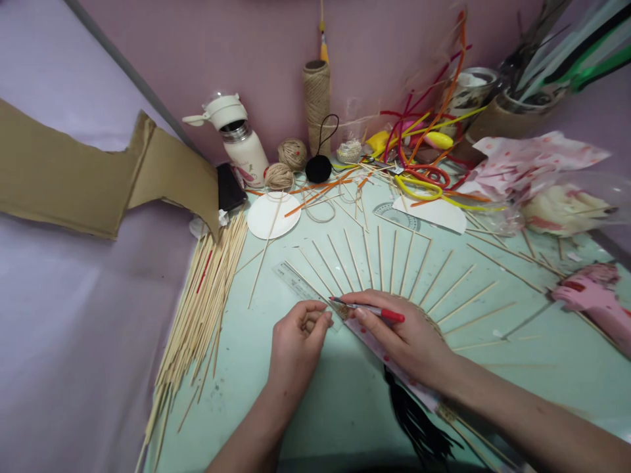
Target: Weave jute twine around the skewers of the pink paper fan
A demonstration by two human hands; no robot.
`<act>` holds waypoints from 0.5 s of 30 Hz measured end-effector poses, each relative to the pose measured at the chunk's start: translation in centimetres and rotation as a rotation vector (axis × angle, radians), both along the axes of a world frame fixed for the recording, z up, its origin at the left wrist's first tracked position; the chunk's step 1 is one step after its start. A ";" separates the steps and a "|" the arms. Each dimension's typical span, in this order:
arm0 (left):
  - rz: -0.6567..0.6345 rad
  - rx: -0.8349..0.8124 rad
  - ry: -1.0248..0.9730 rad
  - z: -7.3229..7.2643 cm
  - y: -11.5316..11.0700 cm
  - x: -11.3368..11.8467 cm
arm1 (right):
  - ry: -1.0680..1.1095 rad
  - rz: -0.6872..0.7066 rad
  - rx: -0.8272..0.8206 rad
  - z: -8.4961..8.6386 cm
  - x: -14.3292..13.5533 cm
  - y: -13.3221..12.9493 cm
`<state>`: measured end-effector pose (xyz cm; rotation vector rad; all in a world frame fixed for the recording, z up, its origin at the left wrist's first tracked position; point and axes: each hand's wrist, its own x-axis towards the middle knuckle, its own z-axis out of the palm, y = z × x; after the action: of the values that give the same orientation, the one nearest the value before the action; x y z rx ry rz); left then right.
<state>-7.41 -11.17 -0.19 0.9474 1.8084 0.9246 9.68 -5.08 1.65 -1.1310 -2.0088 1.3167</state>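
Note:
My right hand [404, 332] is closed around a red pen [384, 311], whose tip points left near the left end of a fan of thin wooden sticks [379, 256]. Under the pen tip lies a clear ruler [300, 282], along the fan's leftmost stick. My left hand [300, 335] is curled beside the ruler, thumb and fingertips pinched together; whatever they grip is hidden. A pink patterned strip [374, 345] runs along the fan's lower edge, partly covered by my right hand. Below it hangs a black tassel [414, 420].
Loose wooden sticks [202, 309] pile at the left, beside cardboard [162, 171]. Behind stand a white bottle [244, 148], twine balls [292, 155] and a twine spool [316, 98]. A protractor [394, 215], scissors [419, 187] and a pink glue gun [591, 299] lie to the right.

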 end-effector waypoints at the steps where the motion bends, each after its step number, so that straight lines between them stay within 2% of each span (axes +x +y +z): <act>1: -0.002 -0.002 0.001 0.0 0.0 0.0 | 0.000 0.003 0.001 0.0 -0.1 0.0; 15: -0.011 -0.004 0.009 -0.1 0.1 -0.1 | -0.003 -0.013 -0.078 -0.2 -1.1 0.6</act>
<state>-7.51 -11.05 -0.29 0.9595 1.8098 0.9114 8.58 -4.50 1.49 -1.1794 -1.9640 1.3989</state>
